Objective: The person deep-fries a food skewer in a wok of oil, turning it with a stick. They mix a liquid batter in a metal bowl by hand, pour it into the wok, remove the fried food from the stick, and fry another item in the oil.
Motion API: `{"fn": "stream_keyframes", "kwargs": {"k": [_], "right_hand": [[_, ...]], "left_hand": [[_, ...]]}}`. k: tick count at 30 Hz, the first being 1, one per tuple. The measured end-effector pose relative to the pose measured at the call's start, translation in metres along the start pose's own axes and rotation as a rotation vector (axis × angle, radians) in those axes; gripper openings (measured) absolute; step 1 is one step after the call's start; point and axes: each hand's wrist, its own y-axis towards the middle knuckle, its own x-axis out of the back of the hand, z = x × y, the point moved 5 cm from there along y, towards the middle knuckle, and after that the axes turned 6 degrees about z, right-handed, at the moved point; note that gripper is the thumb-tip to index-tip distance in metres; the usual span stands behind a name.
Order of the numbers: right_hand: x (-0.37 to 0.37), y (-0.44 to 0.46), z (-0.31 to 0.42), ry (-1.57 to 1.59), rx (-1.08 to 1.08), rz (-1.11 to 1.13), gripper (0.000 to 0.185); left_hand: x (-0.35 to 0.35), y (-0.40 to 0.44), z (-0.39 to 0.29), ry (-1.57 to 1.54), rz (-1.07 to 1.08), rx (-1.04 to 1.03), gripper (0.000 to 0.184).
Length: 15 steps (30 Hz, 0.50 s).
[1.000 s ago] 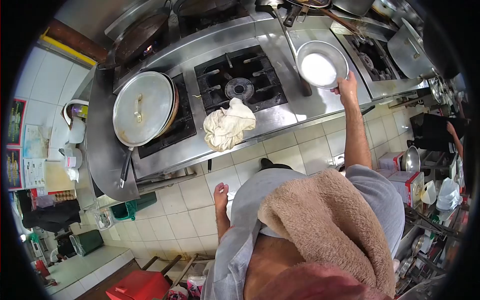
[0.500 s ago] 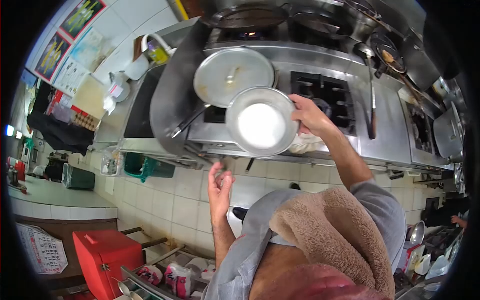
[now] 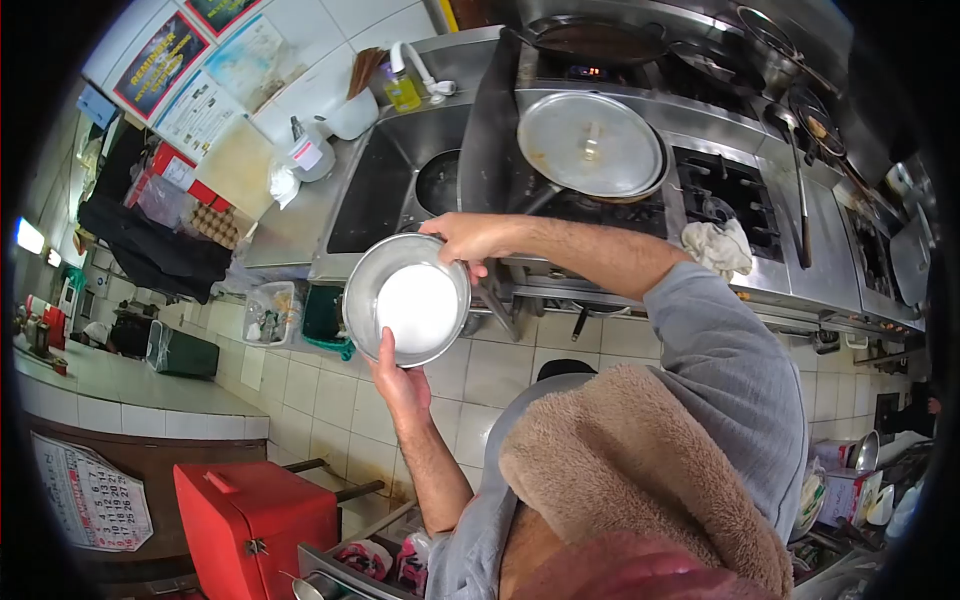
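A round metal bowl [image 3: 359, 305] with bright white contents [image 3: 418, 308] is held between my two hands, in front of the sink. My right hand [image 3: 470, 241] grips its upper right rim, thumb and fingers closed over the edge. At the lower side, my left hand [image 3: 402, 388] holds the rim, its thumb reaching over the inside and the other fingers mostly hidden underneath. Whether the white contents are liquid or powder, I cannot tell. Behind my right forearm, a pan covered by a large metal lid [image 3: 560, 150] stands on the stove.
The sink [image 3: 375, 190] holds a dark pan [image 3: 437, 185]. A metal panel [image 3: 490, 130] stands between sink and stove. A crumpled white cloth [image 3: 717, 248] lies at the stove's front edge. Below the counter are a green bin [image 3: 322, 310] and a clear container [image 3: 270, 312]. A red box [image 3: 250, 530] stands lower left.
My right hand has carried the bowl left, from in front of the stove to the sink side. My left hand, free before, now holds the bowl's lower rim. The view has turned left.
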Motion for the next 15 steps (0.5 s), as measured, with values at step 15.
{"fn": "stream_keyframes", "kwargs": {"k": [15], "right_hand": [[0.36, 0.265, -0.024, -0.32, -0.313, -0.74, 0.043]], "left_hand": [[0.07, 0.203, 0.014, -0.009, 0.015, 0.207, 0.055]]}}
